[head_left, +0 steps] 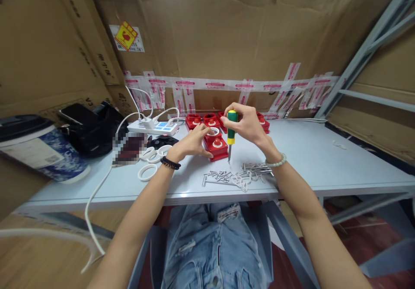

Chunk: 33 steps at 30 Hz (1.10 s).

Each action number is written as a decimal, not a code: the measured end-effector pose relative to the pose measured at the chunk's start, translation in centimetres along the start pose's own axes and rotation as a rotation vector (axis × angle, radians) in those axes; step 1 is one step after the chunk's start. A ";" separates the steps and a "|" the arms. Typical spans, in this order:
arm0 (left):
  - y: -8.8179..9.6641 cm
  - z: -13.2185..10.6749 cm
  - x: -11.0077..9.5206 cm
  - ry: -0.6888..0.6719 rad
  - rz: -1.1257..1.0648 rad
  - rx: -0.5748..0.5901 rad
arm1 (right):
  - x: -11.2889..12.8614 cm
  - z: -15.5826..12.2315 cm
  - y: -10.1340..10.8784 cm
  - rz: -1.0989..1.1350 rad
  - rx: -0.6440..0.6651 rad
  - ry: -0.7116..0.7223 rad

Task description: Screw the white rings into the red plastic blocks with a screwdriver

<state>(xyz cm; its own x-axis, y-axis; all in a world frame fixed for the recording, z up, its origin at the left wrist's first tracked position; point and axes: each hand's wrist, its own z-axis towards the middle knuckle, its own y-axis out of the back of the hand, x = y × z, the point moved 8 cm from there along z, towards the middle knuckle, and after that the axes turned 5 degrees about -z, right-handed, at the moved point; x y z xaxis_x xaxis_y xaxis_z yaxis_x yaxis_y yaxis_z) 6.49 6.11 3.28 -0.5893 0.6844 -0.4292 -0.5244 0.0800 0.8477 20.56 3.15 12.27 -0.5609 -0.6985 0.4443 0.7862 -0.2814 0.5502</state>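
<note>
My right hand (246,124) is wrapped round a green and yellow screwdriver (231,130), held upright with its tip down just above the pale table (324,159). My left hand (193,142) rests against a red plastic box (217,147) with a white ring on top, its fingers curled on the near edge. Several more red boxes (202,119) stand in a row behind. A heap of metal screws (227,177) lies in front of the box, just below the screwdriver tip.
White rings (148,171) lie left of my wrist. A white power strip (154,127) with cables, a black bag (94,129) and a blue-white bucket (42,150) stand at the left. Cardboard walls (227,42) close the back; a metal shelf frame (366,51) rises at right.
</note>
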 end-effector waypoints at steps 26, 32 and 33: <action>0.3 0.1 1.1 -0.041 -0.068 -0.027 | 1.0 -1.5 0.5 0.061 -0.383 0.049; 0.3 0.1 1.1 -0.036 -0.069 -0.030 | 1.1 -1.5 0.6 0.070 -0.387 0.071; 0.3 0.1 1.2 -0.036 -0.071 -0.030 | 1.2 -1.5 0.5 0.070 -0.386 0.074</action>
<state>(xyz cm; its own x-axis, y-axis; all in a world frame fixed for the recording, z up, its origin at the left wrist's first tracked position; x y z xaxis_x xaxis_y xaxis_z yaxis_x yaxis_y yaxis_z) 5.70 6.96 3.04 -0.5281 0.7034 -0.4758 -0.5825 0.1077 0.8057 20.69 1.20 12.00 -0.4930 -0.7664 0.4117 0.8697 -0.4476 0.2081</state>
